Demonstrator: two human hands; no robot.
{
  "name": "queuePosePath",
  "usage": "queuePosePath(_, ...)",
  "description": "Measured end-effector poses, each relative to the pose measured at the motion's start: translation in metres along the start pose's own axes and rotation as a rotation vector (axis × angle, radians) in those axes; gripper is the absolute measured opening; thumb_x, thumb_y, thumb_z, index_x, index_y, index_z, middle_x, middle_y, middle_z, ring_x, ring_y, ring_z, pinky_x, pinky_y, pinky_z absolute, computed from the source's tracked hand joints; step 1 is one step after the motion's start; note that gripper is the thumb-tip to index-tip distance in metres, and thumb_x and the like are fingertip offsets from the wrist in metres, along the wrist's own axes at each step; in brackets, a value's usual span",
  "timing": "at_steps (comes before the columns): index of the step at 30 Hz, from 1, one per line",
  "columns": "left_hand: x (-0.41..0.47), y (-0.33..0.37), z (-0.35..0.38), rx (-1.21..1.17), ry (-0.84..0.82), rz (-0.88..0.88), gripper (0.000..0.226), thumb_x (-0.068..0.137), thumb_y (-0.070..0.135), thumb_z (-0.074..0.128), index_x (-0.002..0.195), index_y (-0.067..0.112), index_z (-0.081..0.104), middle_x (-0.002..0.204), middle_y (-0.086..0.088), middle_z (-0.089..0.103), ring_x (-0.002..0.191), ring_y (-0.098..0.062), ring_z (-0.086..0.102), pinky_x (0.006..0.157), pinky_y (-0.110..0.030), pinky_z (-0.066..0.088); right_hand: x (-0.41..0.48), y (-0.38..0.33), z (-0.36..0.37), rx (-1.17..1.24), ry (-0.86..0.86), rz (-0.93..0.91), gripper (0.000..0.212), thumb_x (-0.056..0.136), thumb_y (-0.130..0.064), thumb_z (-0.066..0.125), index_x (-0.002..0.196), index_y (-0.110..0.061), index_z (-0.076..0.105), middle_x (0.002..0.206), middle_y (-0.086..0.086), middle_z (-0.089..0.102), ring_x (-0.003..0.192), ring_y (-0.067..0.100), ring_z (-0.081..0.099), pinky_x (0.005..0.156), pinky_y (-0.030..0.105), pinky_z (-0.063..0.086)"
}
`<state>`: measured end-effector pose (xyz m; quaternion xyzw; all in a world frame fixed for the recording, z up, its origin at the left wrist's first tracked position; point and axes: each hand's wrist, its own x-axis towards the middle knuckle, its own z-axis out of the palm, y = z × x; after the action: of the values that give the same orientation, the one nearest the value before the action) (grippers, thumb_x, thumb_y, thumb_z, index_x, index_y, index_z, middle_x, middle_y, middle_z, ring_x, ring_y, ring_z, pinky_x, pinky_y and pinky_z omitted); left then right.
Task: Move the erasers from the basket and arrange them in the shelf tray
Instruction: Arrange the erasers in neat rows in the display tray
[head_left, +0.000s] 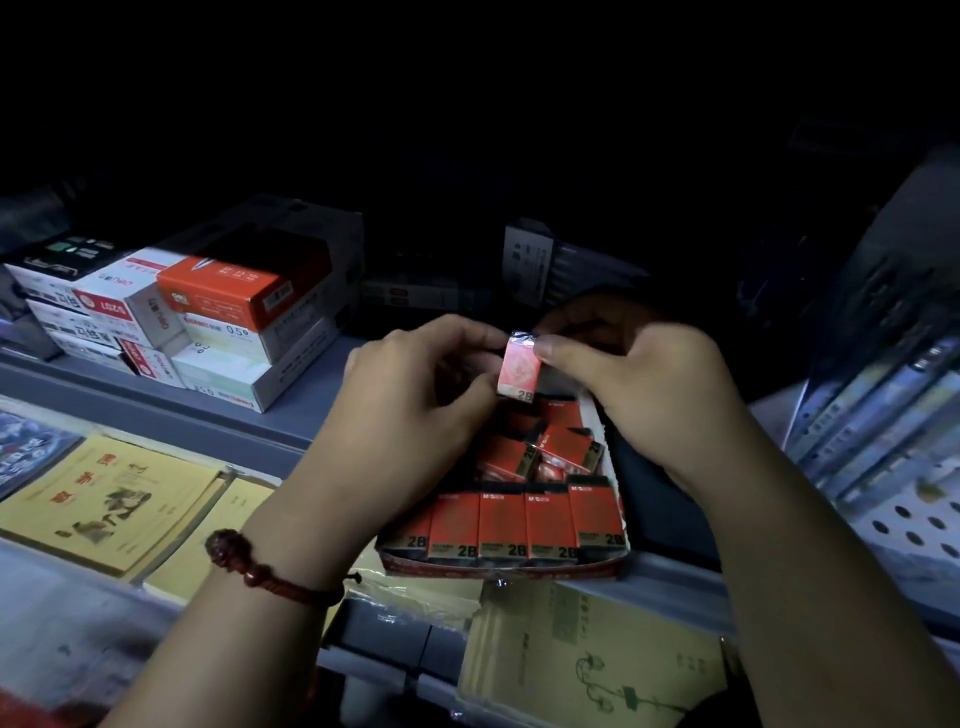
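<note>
Both hands hold one red 2B eraser (519, 366) upright above the shelf tray (498, 566). My left hand (415, 384) pinches its left edge and my right hand (628, 374) pinches its top right corner with thumb and fingers. The cardboard tray holds a neat front row of several red 2B erasers (524, 525), with more erasers (540, 449) lying loose and tilted behind them. The basket is not in view.
Stacked pen boxes (208, 317) sit on the grey shelf at the left. Yellow exercise books (104, 504) lie below left, and another yellow book (592, 654) lies under the tray. Dark packaged goods and a pegboard panel (904, 519) stand at the right.
</note>
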<state>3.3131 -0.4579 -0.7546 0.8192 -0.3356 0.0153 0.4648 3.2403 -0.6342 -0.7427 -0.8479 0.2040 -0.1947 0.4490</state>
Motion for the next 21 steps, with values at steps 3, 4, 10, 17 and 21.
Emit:
queuePosePath(3,-0.001,-0.003,-0.001,-0.006,-0.035,-0.003,0.03,0.09,0.019,0.074,0.113,0.037,0.076,0.09,0.023,0.077,0.092,0.004,0.07,0.093,-0.035,0.056,-0.002,-0.006,-0.002,0.048,0.003,-0.04,0.01,0.086,-0.039,0.076,0.084,-0.029,0.076,0.084,-0.014,0.075,0.083,0.0,0.068,0.077,0.02,0.054)
queuePosePath(4,-0.001,-0.004,-0.001,-0.002,-0.048,0.002,0.031,0.088,0.021,0.077,0.114,0.038,0.076,0.09,0.024,0.076,0.094,0.003,0.07,0.095,-0.037,0.055,-0.002,-0.008,-0.002,0.053,0.007,-0.048,0.008,0.085,-0.038,0.076,0.083,-0.031,0.075,0.084,-0.016,0.075,0.083,-0.001,0.068,0.079,0.021,0.054)
queuePosePath(10,-0.001,-0.007,0.004,-0.012,-0.038,0.012,0.017,0.084,0.04,0.083,0.1,0.037,0.077,0.085,0.026,0.075,0.091,0.002,0.069,0.094,-0.044,0.054,0.0,-0.003,-0.002,0.027,-0.001,-0.007,0.045,0.071,-0.059,0.072,0.085,-0.017,0.078,0.089,0.006,0.077,0.088,0.018,0.072,0.086,0.042,0.058)
queuePosePath(17,-0.001,-0.008,0.008,0.142,-0.023,0.067,0.017,0.088,0.044,0.061,0.097,0.04,0.074,0.096,0.023,0.07,0.103,-0.006,0.061,0.098,-0.051,0.046,0.001,0.008,-0.019,-0.211,-0.08,-0.069,0.005,0.094,-0.035,0.067,0.091,-0.038,0.07,0.077,-0.026,0.067,0.078,-0.012,0.058,0.06,0.003,0.04)
queuePosePath(21,0.0,-0.008,0.009,0.131,-0.012,0.057,0.02,0.092,0.038,0.054,0.101,0.037,0.073,0.096,0.02,0.071,0.103,-0.008,0.063,0.098,-0.051,0.047,0.001,0.013,-0.02,-0.266,-0.157,-0.062,0.008,0.097,-0.033,0.063,0.094,-0.037,0.069,0.061,-0.03,0.059,0.055,-0.001,0.052,0.053,0.012,0.039)
